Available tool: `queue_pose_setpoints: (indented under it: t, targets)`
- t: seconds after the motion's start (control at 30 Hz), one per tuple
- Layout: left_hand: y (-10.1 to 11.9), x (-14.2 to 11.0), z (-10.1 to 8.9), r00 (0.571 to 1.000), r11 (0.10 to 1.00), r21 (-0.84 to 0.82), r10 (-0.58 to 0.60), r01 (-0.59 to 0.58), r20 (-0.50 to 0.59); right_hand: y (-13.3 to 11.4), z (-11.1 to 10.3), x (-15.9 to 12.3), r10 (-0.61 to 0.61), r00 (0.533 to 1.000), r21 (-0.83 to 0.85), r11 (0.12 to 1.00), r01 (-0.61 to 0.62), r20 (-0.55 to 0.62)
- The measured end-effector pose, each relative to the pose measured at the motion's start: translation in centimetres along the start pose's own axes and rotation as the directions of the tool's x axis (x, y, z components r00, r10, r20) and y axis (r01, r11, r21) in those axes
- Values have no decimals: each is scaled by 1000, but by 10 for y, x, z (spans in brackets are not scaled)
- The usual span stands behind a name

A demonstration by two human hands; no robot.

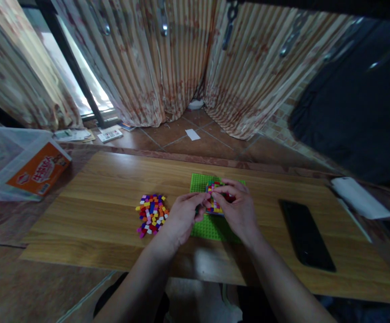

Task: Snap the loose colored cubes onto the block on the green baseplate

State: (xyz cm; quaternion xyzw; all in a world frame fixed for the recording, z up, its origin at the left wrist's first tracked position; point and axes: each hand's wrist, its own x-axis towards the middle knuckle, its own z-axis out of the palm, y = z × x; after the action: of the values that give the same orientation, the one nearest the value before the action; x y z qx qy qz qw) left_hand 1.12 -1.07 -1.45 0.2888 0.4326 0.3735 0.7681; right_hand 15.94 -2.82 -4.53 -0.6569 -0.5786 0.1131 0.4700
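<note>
A green studded baseplate (pixel 199 183) lies on a low wooden table (pixel 107 179). On it stands a small block of many-coloured bricks (pixel 214 204). My left hand (pixel 181 217) reaches in from the left, its fingers pinched against the block's left side. My right hand (pixel 237 208) curls over the block's top and right side, fingers pressed on it. A loose heap of small coloured bricks (pixel 151 214) lies just left of my left hand. What the fingertips hold is hidden.
A black phone (pixel 305 235) lies on the table at the right, with a white object (pixel 358 197) beyond it. A clear plastic bag with an orange box (pixel 35 168) sits at the left. Curtains, papers and tiled floor lie behind.
</note>
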Motion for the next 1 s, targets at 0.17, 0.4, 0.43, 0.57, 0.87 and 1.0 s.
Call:
queue_pose_setpoints:
  t: [0.17, 0.4, 0.43, 0.57, 0.87, 1.0]
  targets:
    - [4, 1, -3, 997, 992, -117, -60, 54, -53, -1, -1, 2, 18, 999, 5, 1000, -18, 38]
    - [11, 1, -4, 987, 977, -195, -113, 89, -116, 3, -2, 3, 37, 997, 38, 998, -40, 62]
    - [12, 0, -3, 986, 976, -200, -117, 91, -119, 4, -3, 3, 36, 997, 46, 998, -40, 68]
    - [14, 0, -1, 985, 975, -200, -120, 94, -123, 7, -5, 5, 32, 995, 79, 996, -39, 92]
    - [16, -1, -2, 989, 969, -228, -120, 98, -87, 0, -14, 6, -125, 991, -6, 992, 124, -40]
    - [17, -3, 0, 990, 961, -253, -130, 111, -60, -18, -14, 0, -300, 954, -61, 952, 300, 13]
